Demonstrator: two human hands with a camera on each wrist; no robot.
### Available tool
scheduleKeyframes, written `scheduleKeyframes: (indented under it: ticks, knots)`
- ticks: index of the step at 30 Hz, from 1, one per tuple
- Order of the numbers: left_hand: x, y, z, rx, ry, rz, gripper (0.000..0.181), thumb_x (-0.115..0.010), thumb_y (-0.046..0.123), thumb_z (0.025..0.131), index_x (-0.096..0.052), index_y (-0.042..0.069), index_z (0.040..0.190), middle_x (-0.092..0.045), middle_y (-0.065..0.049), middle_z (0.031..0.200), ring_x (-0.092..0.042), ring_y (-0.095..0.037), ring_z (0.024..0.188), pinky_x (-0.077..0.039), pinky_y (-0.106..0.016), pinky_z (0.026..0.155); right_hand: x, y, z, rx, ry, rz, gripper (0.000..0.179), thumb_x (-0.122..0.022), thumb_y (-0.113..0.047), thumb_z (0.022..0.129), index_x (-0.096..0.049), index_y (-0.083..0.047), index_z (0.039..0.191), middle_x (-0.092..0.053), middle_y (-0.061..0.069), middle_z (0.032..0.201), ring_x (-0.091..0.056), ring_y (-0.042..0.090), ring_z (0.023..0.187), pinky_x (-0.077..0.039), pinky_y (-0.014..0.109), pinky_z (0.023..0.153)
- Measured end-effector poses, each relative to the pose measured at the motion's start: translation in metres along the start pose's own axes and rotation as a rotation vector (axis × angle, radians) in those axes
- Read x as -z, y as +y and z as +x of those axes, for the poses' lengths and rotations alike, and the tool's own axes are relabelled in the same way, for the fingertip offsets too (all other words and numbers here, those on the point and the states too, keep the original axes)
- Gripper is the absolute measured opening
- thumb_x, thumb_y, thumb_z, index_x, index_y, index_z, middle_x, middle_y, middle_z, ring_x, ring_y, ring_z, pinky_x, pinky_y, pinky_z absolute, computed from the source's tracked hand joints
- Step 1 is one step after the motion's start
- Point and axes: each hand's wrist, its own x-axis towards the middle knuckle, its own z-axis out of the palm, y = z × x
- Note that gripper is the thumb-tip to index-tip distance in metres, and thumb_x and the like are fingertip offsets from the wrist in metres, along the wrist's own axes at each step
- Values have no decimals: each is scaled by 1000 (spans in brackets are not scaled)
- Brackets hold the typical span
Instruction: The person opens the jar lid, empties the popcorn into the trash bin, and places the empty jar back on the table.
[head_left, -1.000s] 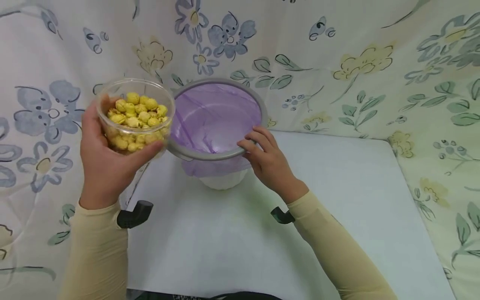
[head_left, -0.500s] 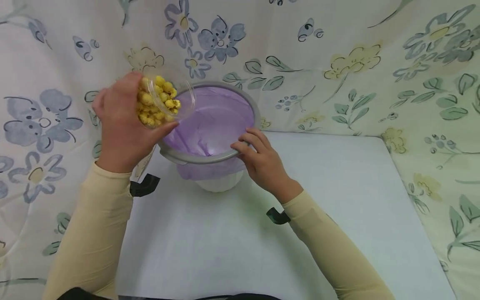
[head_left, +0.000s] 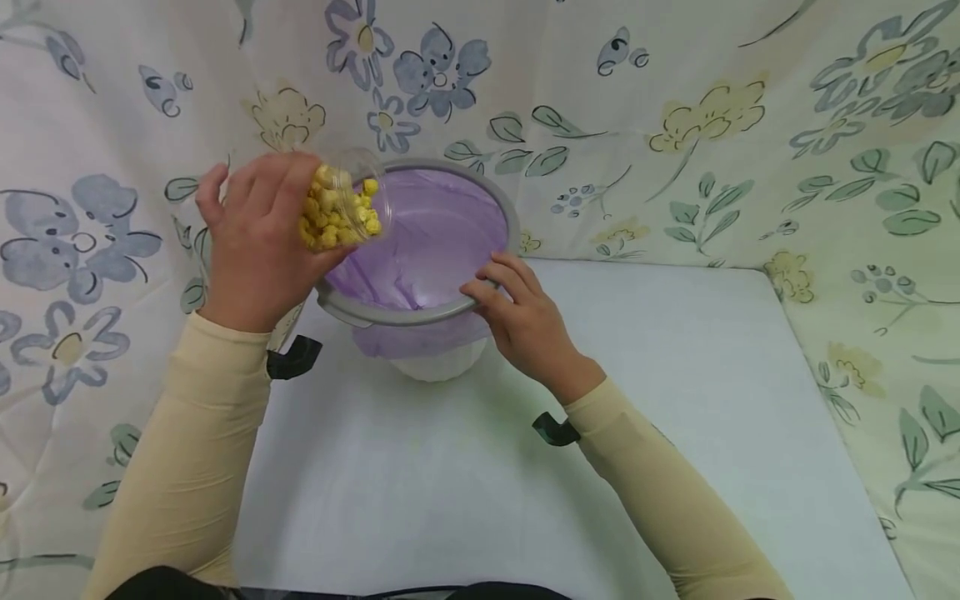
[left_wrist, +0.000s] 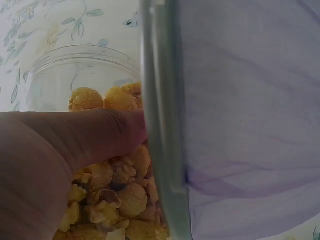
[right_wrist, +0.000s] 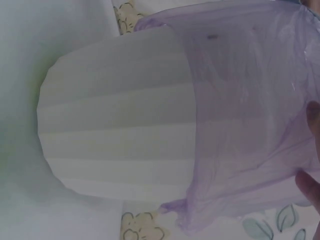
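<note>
My left hand (head_left: 262,237) grips a clear plastic tub (left_wrist: 82,55) of yellow popcorn (head_left: 330,212), tilted with its mouth toward the bin, over the left part of the rim. In the left wrist view the thumb lies across the tub, and popcorn (left_wrist: 112,205) shows through the wall. The trash bin (right_wrist: 120,120) is white and ribbed, with a grey rim (head_left: 420,317) and a purple bag (head_left: 442,229) lining it and folded down outside. My right hand (head_left: 528,325) pinches the rim at its front right. Inside the bag I see no popcorn.
The bin stands on a white table (head_left: 600,467) near its back left. Flowered cloth (head_left: 600,125) hangs close behind and at both sides. The table's front edge lies at the bottom of the head view.
My left hand has moved right and turned the tub from nearly upright to tipped toward the bin. The popcorn has slid toward the tub's mouth. My right hand keeps its hold on the rim.
</note>
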Motion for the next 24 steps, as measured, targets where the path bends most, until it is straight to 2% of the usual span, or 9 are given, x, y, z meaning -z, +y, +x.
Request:
scheduleKeyframes:
  ticks: [5,11,18,24]
  knots:
    - [-3,0,0,-57,34,35,75,-89,23,83,-51,10,146,-57,-16,145,-46,-38,139,-14,-60,120,2,-1,0,-2,-3,-3,29,-68,-7,102,-64,-17,130,-59,10,131,-46,36,143,-41,39,119]
    - [-3,1,1,-94,22,78,79,-90,18,82,-50,10,150,-53,-13,152,-43,-37,143,-14,-63,119,2,-1,0,-10,-11,-15,30,-68,-7,102,-64,-17,130,-58,9,132,-45,35,144,-42,40,118]
    - [-3,3,3,-107,17,105,76,-83,20,87,-45,11,153,-48,-14,156,-38,-36,147,-12,-63,119,2,0,-1,-13,-7,-8,27,-66,-8,104,-64,-18,129,-58,9,132,-43,33,146,-42,39,118]
    - [-4,4,2,-101,76,112,64,-76,19,93,-48,14,150,-48,-12,158,-37,-34,149,-10,-63,119,1,-1,-1,-12,1,-5,28,-66,-8,103,-64,-18,129,-58,10,131,-44,34,146,-43,39,118]
